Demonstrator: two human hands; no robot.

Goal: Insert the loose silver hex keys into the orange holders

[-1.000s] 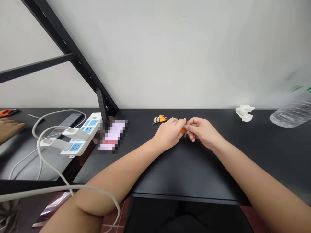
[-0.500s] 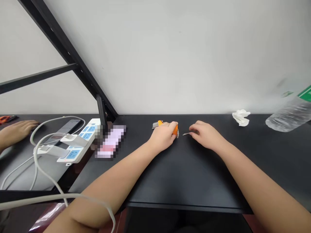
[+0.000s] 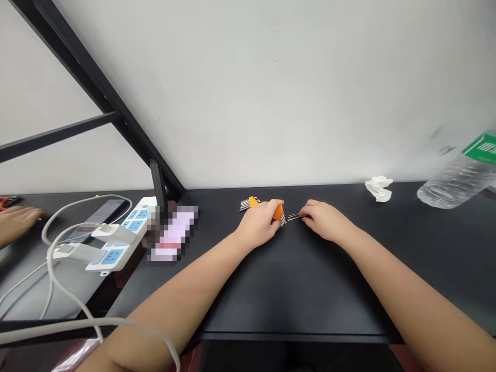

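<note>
Near the back edge of the black table (image 3: 294, 279), an orange key holder (image 3: 278, 211) is sitting in the left hand (image 3: 259, 227), which is gripping it with its fingers curled tight. Just beside it, the right hand (image 3: 327, 222) is pinching a thin hex key (image 3: 293, 217) between its fingertips, pointing it at the holder. A second key set (image 3: 248, 203) is lying behind the left hand. A crumpled tissue (image 3: 378, 187) and a plastic bottle (image 3: 457, 178) are lying farther right, with a power strip (image 3: 116, 243) and another person's hand (image 3: 17, 222) resting far left.
</note>
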